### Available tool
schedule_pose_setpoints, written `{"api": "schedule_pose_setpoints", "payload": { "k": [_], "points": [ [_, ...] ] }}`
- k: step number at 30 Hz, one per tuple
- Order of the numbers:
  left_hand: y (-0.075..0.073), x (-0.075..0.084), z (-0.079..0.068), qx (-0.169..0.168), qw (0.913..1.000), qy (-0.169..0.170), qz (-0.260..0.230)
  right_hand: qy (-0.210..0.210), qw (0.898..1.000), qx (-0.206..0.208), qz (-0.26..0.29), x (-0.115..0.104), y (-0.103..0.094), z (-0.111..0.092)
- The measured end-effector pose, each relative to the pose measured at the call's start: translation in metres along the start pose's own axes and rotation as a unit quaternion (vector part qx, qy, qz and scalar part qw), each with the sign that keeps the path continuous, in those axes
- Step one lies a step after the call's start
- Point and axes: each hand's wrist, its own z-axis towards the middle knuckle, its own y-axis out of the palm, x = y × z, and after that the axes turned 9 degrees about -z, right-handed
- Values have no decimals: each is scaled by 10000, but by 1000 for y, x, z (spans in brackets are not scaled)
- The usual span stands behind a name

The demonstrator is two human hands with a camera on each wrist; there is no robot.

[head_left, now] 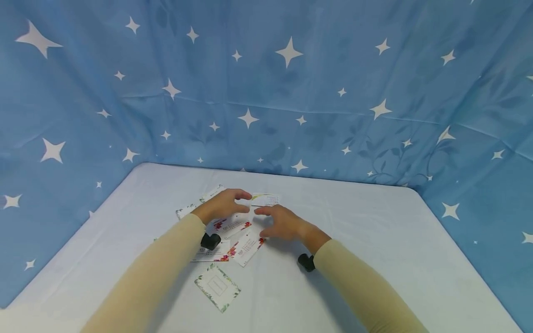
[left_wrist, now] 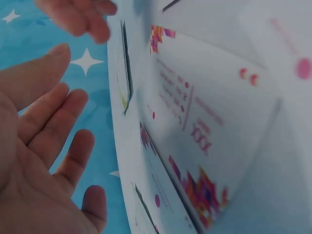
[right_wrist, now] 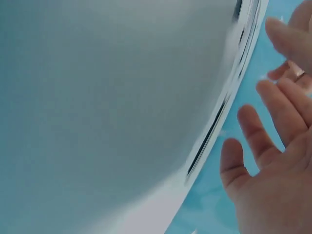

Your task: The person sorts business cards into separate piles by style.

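Both hands are raised over a loose spread of printed cards, fingers apart and nothing held in either. My left hand hovers above the left part of the spread, palm turned inward, its relaxed fingers also showing in the left wrist view. Facing it, my right hand hangs just right of a white card with a red floral corner. A card with a yellow-green edge lies beyond the fingertips. In the left wrist view, a white card with multicoloured corners and pink print is close by.
A green-leaf-bordered card lies nearer the front, apart from the others. Further leaf-edged cards are partly hidden behind the left hand. The white-covered table ends at a blue star-patterned curtain.
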Motion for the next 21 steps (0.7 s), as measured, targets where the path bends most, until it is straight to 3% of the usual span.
{"api": "schedule_pose_setpoints", "payload": {
  "k": [4,9,15,21],
  "points": [
    [0,-6,-11,-150,9998,163,-34,-481,9982,-327,-158,-13,7,-7],
    [2,-14,-21,-276,9991,287,-110,-709,9953,-517,-400,-23,14,-9],
    [6,-14,-31,-439,9985,299,-148,-433,9942,-249,-953,-27,15,-13],
    [14,-14,-34,-636,9966,457,-275,-497,9915,197,-1184,-22,16,-16]
  ]
}}
